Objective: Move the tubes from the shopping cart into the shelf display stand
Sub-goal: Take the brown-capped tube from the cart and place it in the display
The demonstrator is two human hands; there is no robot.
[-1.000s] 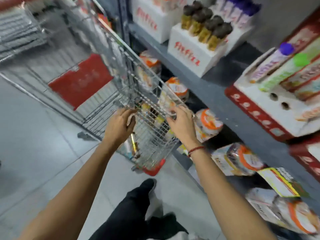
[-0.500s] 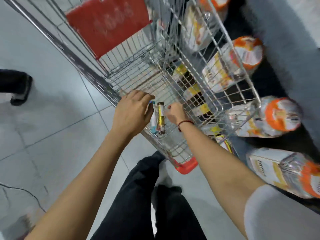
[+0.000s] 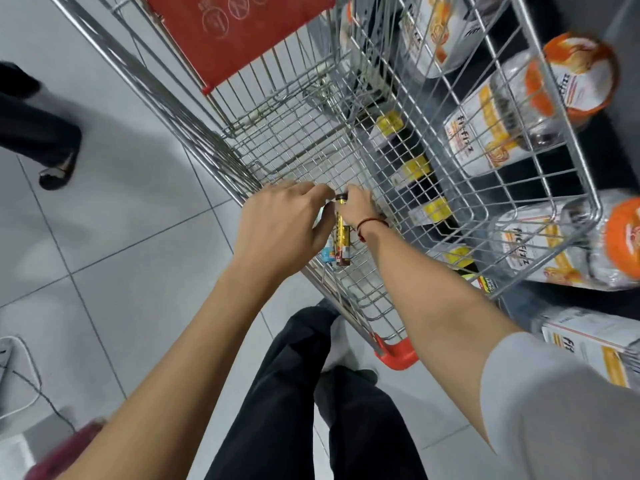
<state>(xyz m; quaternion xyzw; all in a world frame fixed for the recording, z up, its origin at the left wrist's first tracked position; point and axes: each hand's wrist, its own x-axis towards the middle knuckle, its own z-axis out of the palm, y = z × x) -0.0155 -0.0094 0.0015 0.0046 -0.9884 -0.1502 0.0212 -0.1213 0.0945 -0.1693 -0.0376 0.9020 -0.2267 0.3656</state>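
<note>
Grey floor tiles (image 3: pixel 114 244) were seen at nine o'clock, with another person's dark trouser leg and shoe (image 3: pixel 52 168) at the far left edge. Next, the left hand (image 3: pixel 280 226) was held palm down inside the wire shopping cart (image 3: pixel 346 147), fingers curled; a light blue tube (image 3: pixel 327 252) was partly hidden beneath it, and whether it was gripped could not be told. Just beside it, toward three o'clock, a gold-and-brown tube (image 3: pixel 341 233) was found with its long axis running from twelve to six o'clock, its dark cap pointing to twelve. Its upper end was pinched by the closed fingers of the right hand (image 3: pixel 358 209), on whose wrist a red thread band (image 3: pixel 370 223) was worn. Both tubes lay low in the cart, near its closest corner. A red panel (image 3: pixel 239 32) was noted at twelve o'clock on the cart. At two to four o'clock, beyond the cart's wire side, orange-lidded jars (image 3: pixel 575 74) were laid on a dark shelf (image 3: pixel 606 161).
</note>
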